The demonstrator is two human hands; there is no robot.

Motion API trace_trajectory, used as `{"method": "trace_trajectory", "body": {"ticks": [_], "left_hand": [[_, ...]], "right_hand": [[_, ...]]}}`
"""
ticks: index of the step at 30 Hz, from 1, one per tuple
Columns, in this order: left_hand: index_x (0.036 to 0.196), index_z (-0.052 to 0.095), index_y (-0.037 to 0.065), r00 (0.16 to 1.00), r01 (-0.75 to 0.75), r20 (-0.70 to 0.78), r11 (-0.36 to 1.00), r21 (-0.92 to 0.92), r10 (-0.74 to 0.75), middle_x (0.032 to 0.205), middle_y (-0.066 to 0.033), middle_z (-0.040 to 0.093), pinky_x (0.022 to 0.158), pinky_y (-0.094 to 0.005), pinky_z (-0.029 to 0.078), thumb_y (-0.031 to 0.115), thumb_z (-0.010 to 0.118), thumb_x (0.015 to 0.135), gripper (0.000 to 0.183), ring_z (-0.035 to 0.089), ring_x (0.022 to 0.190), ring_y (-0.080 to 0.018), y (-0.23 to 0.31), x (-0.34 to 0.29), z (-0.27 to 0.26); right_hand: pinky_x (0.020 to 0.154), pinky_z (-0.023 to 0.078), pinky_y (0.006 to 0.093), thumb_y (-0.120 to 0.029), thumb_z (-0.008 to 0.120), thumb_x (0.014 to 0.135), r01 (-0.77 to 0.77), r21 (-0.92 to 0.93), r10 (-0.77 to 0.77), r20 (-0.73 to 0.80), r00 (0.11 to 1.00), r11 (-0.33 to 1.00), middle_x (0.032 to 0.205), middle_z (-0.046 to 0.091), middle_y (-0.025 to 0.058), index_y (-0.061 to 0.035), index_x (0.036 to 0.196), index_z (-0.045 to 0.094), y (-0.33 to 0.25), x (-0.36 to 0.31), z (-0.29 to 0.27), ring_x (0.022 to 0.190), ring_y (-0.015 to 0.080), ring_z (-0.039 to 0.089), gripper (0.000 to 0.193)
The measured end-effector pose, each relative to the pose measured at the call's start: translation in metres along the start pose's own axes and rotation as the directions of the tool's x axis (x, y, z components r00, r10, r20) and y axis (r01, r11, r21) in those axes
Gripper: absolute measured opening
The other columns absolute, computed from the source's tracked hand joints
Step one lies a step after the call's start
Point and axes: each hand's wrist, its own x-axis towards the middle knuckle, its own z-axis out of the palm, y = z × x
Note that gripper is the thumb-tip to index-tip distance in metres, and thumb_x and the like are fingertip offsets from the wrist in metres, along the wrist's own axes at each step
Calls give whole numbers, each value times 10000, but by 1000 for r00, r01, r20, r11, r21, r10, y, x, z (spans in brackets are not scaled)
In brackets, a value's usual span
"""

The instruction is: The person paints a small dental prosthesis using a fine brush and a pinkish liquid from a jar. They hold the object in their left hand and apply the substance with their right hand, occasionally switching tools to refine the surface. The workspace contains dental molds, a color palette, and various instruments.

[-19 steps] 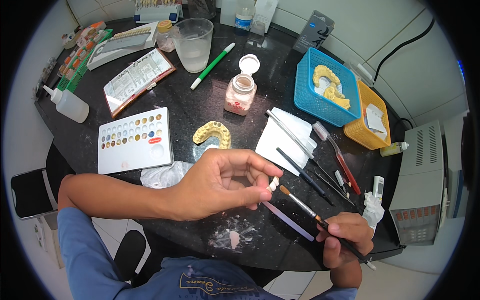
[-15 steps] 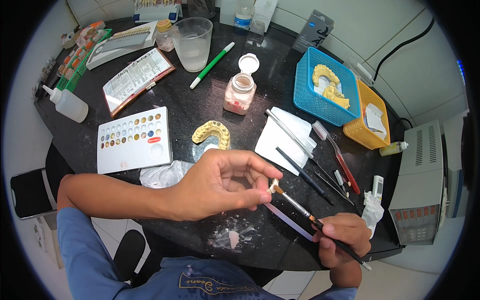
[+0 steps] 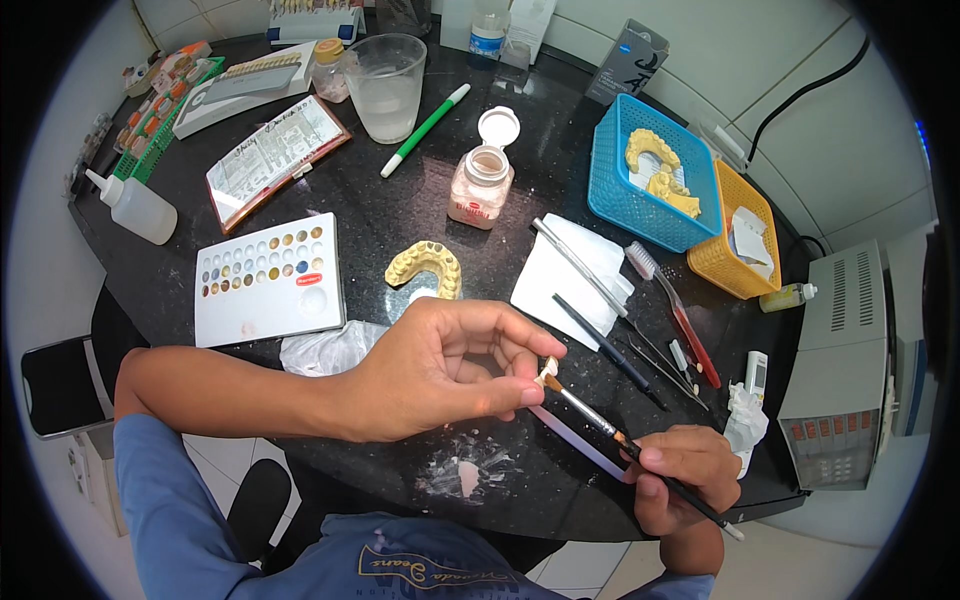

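Between the thumb and fingertips of my left hand (image 3: 435,365) is a small whitish dental crown (image 3: 549,371), pinched and partly covered by the fingers. My right hand (image 3: 690,468) grips a thin dark-handled brush (image 3: 588,411) with a metal collar. Its brown bristles meet the lower edge of the crown. A pale lilac strip (image 3: 580,446) runs below the brush toward my right fingers; whether they touch it, I cannot tell. Just beyond my left hand lies a yellow dental arch model (image 3: 425,262). White powder and a pinkish patch (image 3: 468,478) mark the black worktop below.
A palette (image 3: 265,295) of coloured wells lies left, with a mirror-like case (image 3: 275,160) behind. An open powder jar (image 3: 481,190) and a water cup (image 3: 388,95) stand farther back. Instruments rest on a white tissue (image 3: 560,300); blue (image 3: 650,225) and yellow (image 3: 730,270) baskets stand right.
The brush tip has shifted slightly down and left along the crown, with the right hand moving a little. My left hand stays nearly in place, still pinching the crown.
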Motion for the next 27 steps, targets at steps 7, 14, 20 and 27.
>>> {"method": "trace_trajectory", "body": {"ticks": [7,14,20,27], "left_hand": [[1173,568,-59,1000,5,-7,1000,2,-5,911,-45,575,721,-166,557,-19,673,834,358,627,824,-80,1,0,0],[1187,567,-52,1000,-8,2,1000,-20,8,918,-53,568,742,-207,560,-23,667,833,368,606,851,-91,-1,0,-2],[1187,575,-37,999,-44,12,999,-6,44,918,-65,579,737,-208,563,-16,671,840,361,600,850,-90,-3,1,-1],[1182,580,-33,999,-45,16,999,-14,46,922,-68,585,725,-201,565,-26,679,830,366,608,855,-95,-3,2,-1]], "right_hand": [[458,486,231,-49,686,713,-10,6,10,-18,1000,1000,698,687,108,-19,880,669,0,-1,0,538,170,655,170],[461,483,226,-40,671,710,-34,30,34,1,999,999,697,678,109,-13,884,670,2,-2,-4,518,164,637,176],[473,478,222,-48,600,835,108,8,-109,60,992,994,806,635,142,24,985,574,3,1,-7,500,140,605,168],[488,476,228,-93,648,849,99,-55,-91,137,986,994,826,659,139,-18,990,590,1,2,-7,518,131,632,170]]}}
